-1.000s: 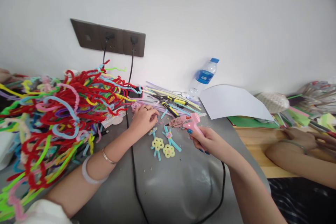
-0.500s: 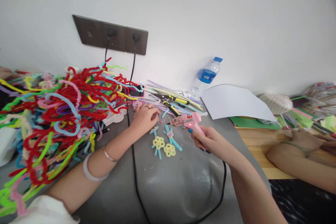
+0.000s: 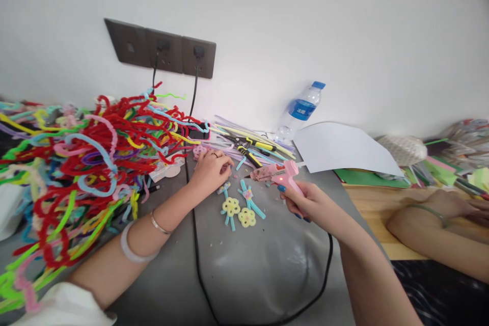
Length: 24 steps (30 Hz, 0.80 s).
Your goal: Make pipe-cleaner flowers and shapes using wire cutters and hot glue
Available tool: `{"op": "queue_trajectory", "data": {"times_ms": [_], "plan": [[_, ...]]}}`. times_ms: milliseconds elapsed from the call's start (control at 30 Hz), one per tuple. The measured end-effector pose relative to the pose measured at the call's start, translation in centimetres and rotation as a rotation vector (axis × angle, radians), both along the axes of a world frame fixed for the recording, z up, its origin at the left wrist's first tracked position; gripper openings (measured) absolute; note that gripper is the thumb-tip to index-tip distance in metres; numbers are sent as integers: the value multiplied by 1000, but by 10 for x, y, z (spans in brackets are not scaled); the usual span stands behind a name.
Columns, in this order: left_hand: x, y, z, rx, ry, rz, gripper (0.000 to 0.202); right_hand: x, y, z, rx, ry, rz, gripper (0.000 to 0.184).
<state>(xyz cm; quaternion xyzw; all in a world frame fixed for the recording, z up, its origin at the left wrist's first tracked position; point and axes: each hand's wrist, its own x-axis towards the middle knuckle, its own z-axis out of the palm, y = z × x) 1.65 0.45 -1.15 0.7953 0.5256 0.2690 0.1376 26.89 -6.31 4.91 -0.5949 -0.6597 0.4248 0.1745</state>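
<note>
My right hand is wrapped round the handle of a pink hot glue gun. The gun's nozzle points left, and a small orange light glows on its body. My left hand rests on the grey table with its fingers curled together; whatever is between them is hidden. A pink pipe-cleaner flower lies just behind that hand. In front of the nozzle are two yellow pipe-cleaner flowers, one on the left and another on the right, with light blue stems attached or lying against them.
A large tangle of coloured pipe cleaners covers the left side. Behind the hands lie yellow-black pliers and straight pipe cleaners. A water bottle, white paper and black cord are nearby. Another person's arm rests at right.
My right hand has shifted slightly to the right with the glue gun, and its nozzle is a little farther from my left hand. My left hand has barely moved.
</note>
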Motion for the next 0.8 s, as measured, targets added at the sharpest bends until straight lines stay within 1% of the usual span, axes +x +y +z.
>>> {"op": "queue_trajectory", "data": {"times_ms": [167,300,433,500,567,667,733,800], "plan": [[0,0,1,2,5,3,22,2,-6,6,24,16,-3,55],[0,0,-1,4,-4,2,21,1,-11,8,89,65,-4,57],[-1,0,0,-2,-7,1,20,2,-15,7,97,42,-22,60],[-1,0,1,-4,-1,0,20,6,-17,4,104,38,-55,59],[-1,-1,3,-10,-6,0,20,15,-20,-2,144,114,-153,57],[0,-1,5,-21,-15,0,20,34,-23,-16,201,282,-382,55],[0,-1,6,-24,-6,4,20,51,-24,-29,200,338,-519,54],[0,-1,5,-17,1,7,18,69,-25,-43,161,346,-635,55]]}}
